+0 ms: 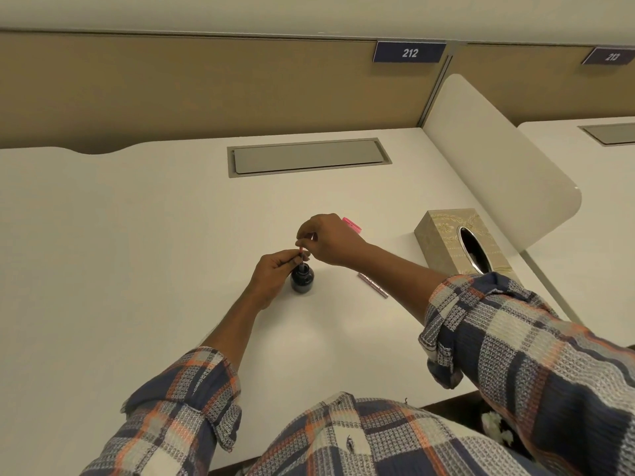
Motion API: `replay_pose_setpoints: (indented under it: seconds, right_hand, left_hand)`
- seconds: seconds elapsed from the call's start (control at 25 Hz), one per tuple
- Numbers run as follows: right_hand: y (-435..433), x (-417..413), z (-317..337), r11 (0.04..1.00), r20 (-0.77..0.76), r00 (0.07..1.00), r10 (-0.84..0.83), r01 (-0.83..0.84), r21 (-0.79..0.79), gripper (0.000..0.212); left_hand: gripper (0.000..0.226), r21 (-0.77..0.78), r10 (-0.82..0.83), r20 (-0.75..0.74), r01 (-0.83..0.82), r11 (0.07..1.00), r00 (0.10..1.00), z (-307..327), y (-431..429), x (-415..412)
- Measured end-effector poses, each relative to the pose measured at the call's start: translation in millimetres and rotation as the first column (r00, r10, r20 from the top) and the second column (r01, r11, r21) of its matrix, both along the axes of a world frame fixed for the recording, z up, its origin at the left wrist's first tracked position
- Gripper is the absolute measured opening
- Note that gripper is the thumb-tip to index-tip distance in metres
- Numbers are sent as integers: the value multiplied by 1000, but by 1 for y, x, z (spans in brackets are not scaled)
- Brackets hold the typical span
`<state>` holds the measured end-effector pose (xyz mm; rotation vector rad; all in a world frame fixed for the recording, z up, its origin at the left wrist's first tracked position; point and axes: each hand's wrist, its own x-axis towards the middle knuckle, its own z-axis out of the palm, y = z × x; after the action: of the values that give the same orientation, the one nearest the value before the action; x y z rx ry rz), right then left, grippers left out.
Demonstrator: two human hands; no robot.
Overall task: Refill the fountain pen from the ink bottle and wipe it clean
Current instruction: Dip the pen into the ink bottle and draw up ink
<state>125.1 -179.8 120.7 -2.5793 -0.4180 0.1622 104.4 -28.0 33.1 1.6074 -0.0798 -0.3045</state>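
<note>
A small round bottle of dark ink (302,280) stands open in the middle of the white desk (137,235). The thin pink pen section (300,255) stands upright with its lower end in the bottle's mouth. My left hand (271,274) pinches the pen just above the bottle. My right hand (326,240) holds the pen's top end between its fingertips. A pinkish pen barrel (372,285) lies on the desk to the right of the bottle. A pink piece (352,224) shows behind my right hand, mostly hidden.
A patterned beige tissue box (446,235) sits at the right, against a white rounded divider (498,166). A grey cable hatch (309,156) is set into the desk at the back. A brown partition with number plate 212 (409,52) stands behind.
</note>
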Motion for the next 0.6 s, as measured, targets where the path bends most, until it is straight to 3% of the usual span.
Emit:
replay_pose_setpoints:
  seconds: [0.4, 0.6]
  right_hand:
    - [2, 0, -5, 998, 6, 1000, 0, 1, -60, 20]
    - [0, -2, -2, 1000, -4, 1000, 9, -9, -7, 19]
  left_hand:
    - [19, -22, 15, -3, -15, 1000, 1000, -1, 0, -1]
    - [19, -26, 7, -6, -7, 1000, 1000, -1, 0, -1]
